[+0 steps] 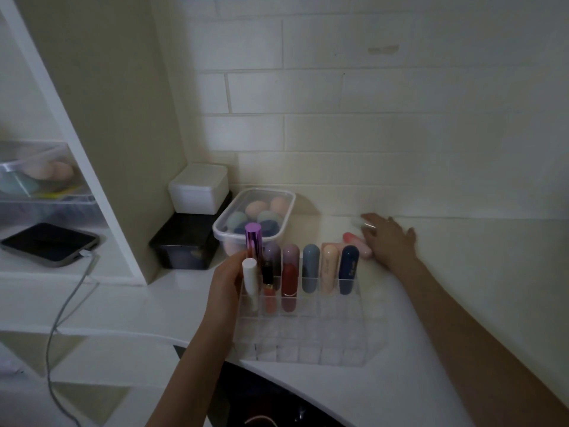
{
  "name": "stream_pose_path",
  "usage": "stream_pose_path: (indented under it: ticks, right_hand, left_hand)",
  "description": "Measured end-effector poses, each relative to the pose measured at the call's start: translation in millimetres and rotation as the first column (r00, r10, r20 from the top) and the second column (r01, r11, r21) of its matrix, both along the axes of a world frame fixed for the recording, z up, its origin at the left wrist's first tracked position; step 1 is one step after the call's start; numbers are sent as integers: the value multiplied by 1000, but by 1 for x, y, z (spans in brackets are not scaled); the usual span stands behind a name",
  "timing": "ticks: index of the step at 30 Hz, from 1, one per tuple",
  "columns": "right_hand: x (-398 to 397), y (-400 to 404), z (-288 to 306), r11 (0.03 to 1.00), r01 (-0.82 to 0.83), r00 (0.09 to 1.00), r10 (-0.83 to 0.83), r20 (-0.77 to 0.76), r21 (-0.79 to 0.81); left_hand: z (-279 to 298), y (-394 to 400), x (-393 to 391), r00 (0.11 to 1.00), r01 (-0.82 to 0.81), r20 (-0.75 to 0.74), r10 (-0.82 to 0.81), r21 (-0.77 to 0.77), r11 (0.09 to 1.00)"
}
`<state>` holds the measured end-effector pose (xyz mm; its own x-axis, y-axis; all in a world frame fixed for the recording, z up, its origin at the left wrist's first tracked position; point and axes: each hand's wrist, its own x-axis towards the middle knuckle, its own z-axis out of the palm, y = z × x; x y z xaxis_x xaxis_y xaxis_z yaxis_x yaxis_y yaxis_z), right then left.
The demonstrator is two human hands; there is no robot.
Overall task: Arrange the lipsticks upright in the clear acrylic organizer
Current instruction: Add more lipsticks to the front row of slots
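White counter (415, 303) in a corner of tiled wall, seen from above and near. Clear acrylic organizer (308, 340), a grid of open cells, stands at centre; its far rows hold upright lipsticks, left to right a white tube (249, 272), a dark-capped one (268, 274), a red one (288, 282), a grey-blue one (310, 266), a peach one (329, 268) and a navy one (349, 268), while the near rows appear vacant. Left hand (226, 285), at the organizer's far-left corner, is closed around a purple metallic lipstick (253, 238) held long axis vertical, cap uppermost, directly over the leftmost cells; the move ahead looks like a short straight descent. Right hand (386, 241), far right of the organizer, lies palm down with fingers spread over loose lipsticks near the wall; whether it has hold of any cannot be told. A pink lipstick (354, 240) lies on its side, long axis roughly left to right, touching that hand, which is the nearer. Open counter to the right; a lidded tub of sponges (255, 215) crowds the far left
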<state>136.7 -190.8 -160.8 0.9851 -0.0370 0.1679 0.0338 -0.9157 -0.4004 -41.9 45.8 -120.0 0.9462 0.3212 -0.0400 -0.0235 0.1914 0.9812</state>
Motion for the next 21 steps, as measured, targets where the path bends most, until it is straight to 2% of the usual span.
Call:
stream_pose_path:
  ticks: [4,8,11,13,14,21]
  right_hand:
    - [-10,2,4,998,-54,989,51,139,17]
    - [-15,6,2,994,-88,988,80,130,59]
    - [-24,11,4,958,-119,990,93,110,260]
    - [-33,17,4,884,-145,989,125,74,444]
    - [-37,20,4,860,-157,987,144,65,486]
    - [-69,32,14,907,-248,966,259,13,340]
  left_hand:
    - [0,0,1,1000,-5,-14,5,-7,1000]
    - [-2,1,0,1000,0,13,0,6,1000]
    - [-4,1,0,999,20,29,-20,10,1000]
    - [-4,2,0,999,25,29,-25,-2,1000]
    - [-3,2,0,999,34,27,-34,-3,999]
    - [-8,4,2,998,64,17,-64,3,998]
